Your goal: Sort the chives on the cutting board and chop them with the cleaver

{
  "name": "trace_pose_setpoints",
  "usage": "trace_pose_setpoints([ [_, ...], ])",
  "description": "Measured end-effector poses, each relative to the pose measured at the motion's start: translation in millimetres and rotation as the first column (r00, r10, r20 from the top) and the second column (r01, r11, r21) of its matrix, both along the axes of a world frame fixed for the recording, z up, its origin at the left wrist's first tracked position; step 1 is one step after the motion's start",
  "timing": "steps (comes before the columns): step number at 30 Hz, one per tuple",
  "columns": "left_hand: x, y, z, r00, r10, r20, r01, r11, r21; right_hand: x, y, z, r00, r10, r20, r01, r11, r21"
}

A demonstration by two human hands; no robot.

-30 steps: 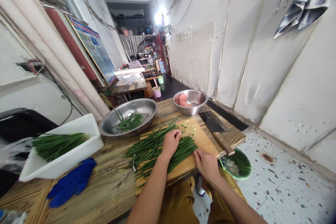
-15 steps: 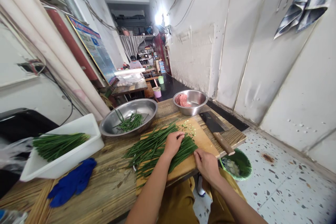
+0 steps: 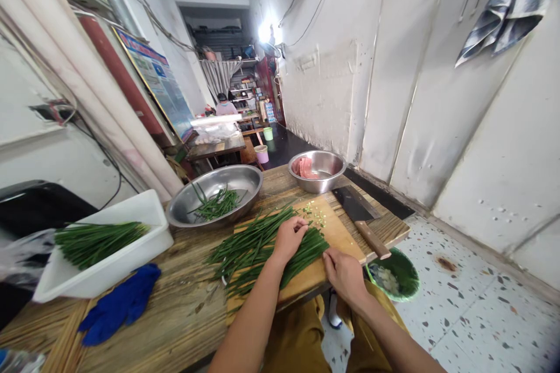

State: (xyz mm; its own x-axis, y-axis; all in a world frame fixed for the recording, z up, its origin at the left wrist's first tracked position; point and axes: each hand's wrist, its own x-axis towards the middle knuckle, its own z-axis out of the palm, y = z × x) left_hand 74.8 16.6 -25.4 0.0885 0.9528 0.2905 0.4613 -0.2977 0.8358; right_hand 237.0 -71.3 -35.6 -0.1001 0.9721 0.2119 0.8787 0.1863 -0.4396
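Our green stalks lie in a loose, slanting spread across the cutting board, their far-left tips running past the board's left edge. Our left hand lies over the middle of the spread, with stalks on both sides of it; its fingers are curled in and its thumb sits close to them, though we cannot tell whether anything is pinched between. Our right hand is at the board's near right edge, nearly a fist, right by the stalks' right-hand ends; we cannot see whether it grips any. Small chopped bits lie scattered near the board's far edge.

Just right of the board a cleaver lies flat on the wooden table. Beyond the board stands a steel bowl with something pink inside. At the board's far left is a wider basin holding more greens; farther left of the board are a white tub with another bunch and a blue glove.
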Motion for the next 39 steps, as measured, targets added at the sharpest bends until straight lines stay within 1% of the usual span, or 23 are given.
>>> trace_pose_setpoints([
  [3,-0.1,1.5,-1.1,1.000,-0.019,0.025,0.019,1.000,-0.003,0.3,0.0,-0.2,1.000,-0.001,0.002,0.001,1.000,-0.005],
  [8,-0.9,2.3,-0.7,0.998,-0.001,-0.058,0.003,0.999,0.045,0.2,-1.3,0.8,1.000,-0.001,0.001,0.001,1.000,0.000],
  [12,-0.6,2.7,-2.0,1.000,0.008,-0.029,-0.007,0.999,0.038,-0.1,-1.6,1.2,1.000,0.001,-0.004,-0.001,1.000,-0.005],
  [18,-1.6,3.9,-5.5,0.999,-0.010,-0.033,0.011,0.999,0.050,0.5,-2.0,2.7,1.000,0.003,0.003,-0.003,0.999,-0.035],
  [30,1.8,1.7,-1.7,1.000,0.017,-0.003,-0.016,1.000,0.019,0.1,-1.5,4.9,1.000,0.003,0.024,-0.002,0.999,-0.046],
  [39,1.4,-0.2,-0.2,1.000,0.031,-0.008,-0.030,0.999,0.037,0.2,-1.6,4.0,1.000,0.005,0.009,-0.004,0.999,-0.054],
])
